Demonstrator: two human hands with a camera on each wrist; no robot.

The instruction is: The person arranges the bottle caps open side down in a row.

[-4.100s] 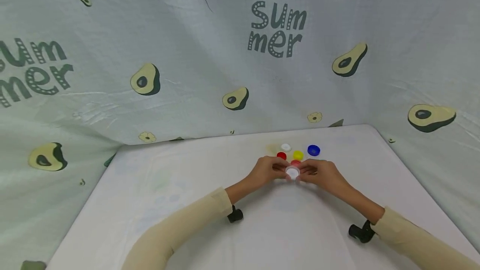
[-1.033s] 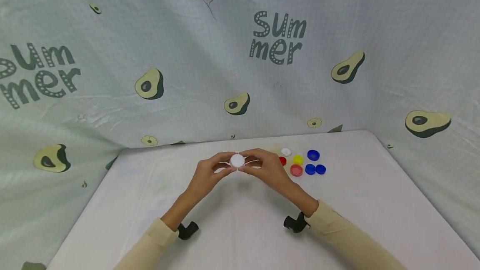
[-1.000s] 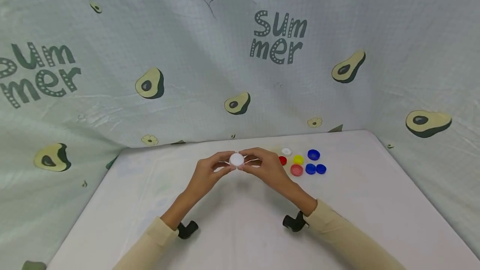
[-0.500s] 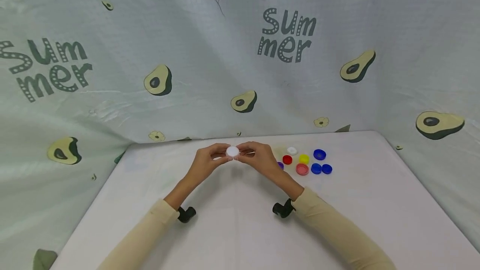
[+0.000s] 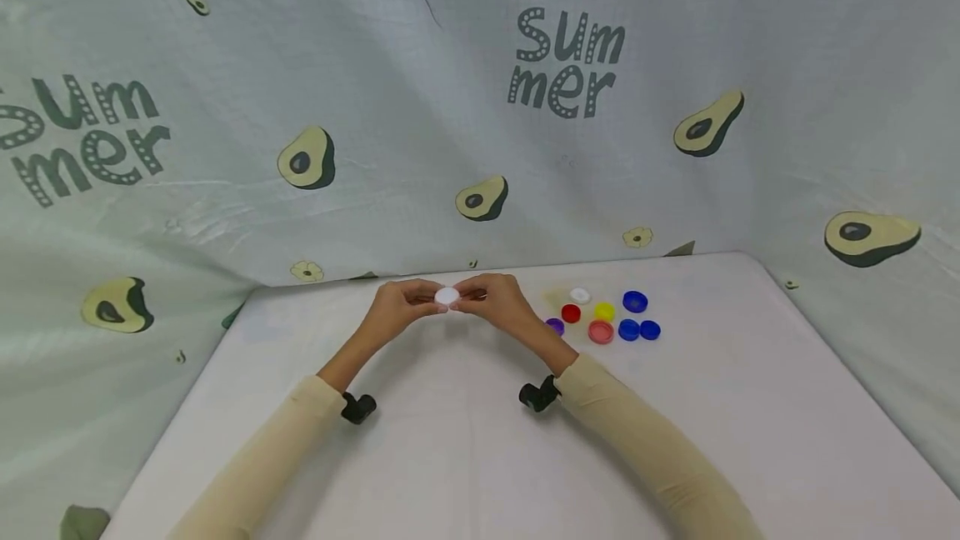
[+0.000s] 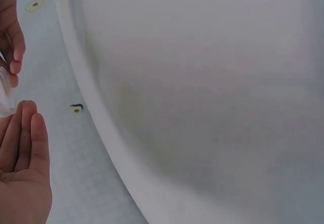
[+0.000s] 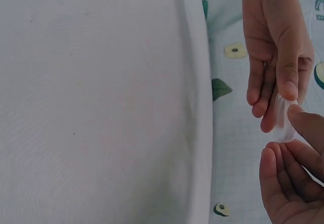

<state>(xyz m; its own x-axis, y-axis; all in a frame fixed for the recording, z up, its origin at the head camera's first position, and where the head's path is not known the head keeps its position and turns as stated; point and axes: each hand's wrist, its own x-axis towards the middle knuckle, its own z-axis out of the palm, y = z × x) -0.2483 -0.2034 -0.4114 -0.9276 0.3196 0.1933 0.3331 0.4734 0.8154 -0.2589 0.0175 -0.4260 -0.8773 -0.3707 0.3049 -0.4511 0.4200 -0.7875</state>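
Observation:
A small round white cap, translucent and ribbed along its side in the right wrist view, is pinched between both hands near the table's far edge. My left hand grips its left side between thumb and fingers. From the right, my right hand pinches the opposite side the same way. The cap is raised off the table, its flat white face turned up towards the head camera. At the left wrist view's border, part of the cap shows between the two hands' fingertips.
Right of my hands lie a purple cap, red cap, pinkish-red cap, yellow cap, another white cap and several blue caps. A patterned curtain hangs behind the white table.
Both hands have carried the white cap left and farther back from the loose caps. Its face appears flatter than a second ago. The purple cap, hidden earlier, now shows beside my right forearm.

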